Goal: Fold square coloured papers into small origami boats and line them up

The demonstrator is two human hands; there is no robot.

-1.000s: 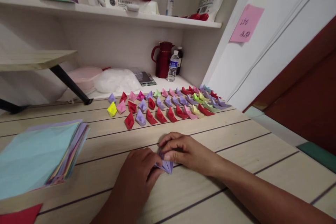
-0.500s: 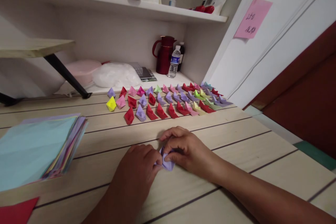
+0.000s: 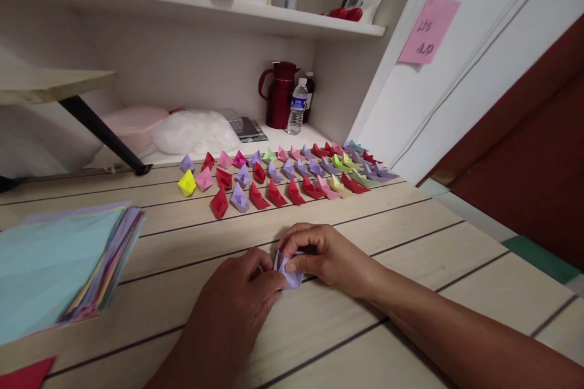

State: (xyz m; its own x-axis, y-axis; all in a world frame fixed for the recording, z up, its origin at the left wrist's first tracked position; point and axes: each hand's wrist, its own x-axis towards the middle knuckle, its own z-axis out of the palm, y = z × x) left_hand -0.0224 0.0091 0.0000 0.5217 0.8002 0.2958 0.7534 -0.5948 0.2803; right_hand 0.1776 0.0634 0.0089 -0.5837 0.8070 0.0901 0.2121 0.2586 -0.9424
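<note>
A small lavender paper boat is held between my two hands, low over the wooden table. My right hand pinches it from the right and above, thumb and fingers closed on the paper. From the left, my left hand grips its near left edge, with the thumb against the paper. Part of the boat is hidden behind my fingers. Beyond my hands stand rows of folded paper boats in red, lavender, pink, yellow and green, among them a red boat and a bright yellow boat.
At the left lies a stack of coloured paper, light blue on top, with a red sheet nearer. Behind the boats, a dark red jug, a water bottle and a plastic bag stand below a shelf.
My left hand's fingers have shifted, the thumb now lying along the boat's edge. The boat has turned slightly in my hands. The whole view has moved a little to the right.
</note>
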